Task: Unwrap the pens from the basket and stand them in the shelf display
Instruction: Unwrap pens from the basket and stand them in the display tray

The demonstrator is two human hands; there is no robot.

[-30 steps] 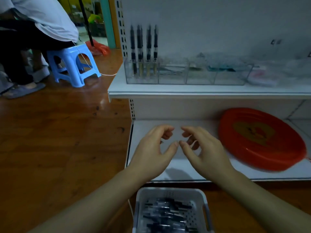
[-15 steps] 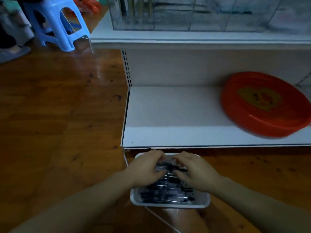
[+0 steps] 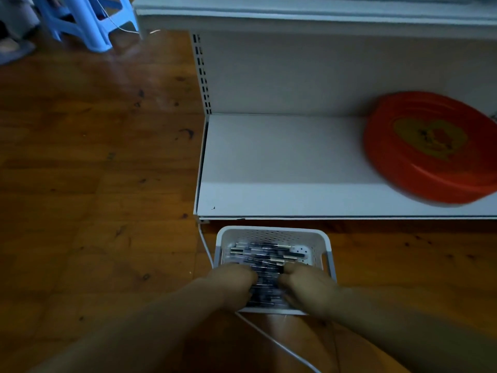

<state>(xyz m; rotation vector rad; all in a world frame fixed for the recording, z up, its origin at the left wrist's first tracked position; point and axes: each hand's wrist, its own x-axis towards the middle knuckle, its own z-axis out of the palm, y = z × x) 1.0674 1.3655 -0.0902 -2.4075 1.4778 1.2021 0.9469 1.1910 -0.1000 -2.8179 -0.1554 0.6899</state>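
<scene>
Basket (image 3: 274,234) on floor (image 3: 94,170) (wooden)

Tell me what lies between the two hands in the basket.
Wrapped pens: the head view shows the pile filling the gap between the left hand and right hand inside the white basket.

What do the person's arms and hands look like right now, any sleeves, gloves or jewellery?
Both forearms are bare up to the frame edge: no sleeves show. The left hand and right hand wear no gloves, and no watch, ring or bracelet can be made out, though the picture is dim and blurred. No markings are visible.
</scene>
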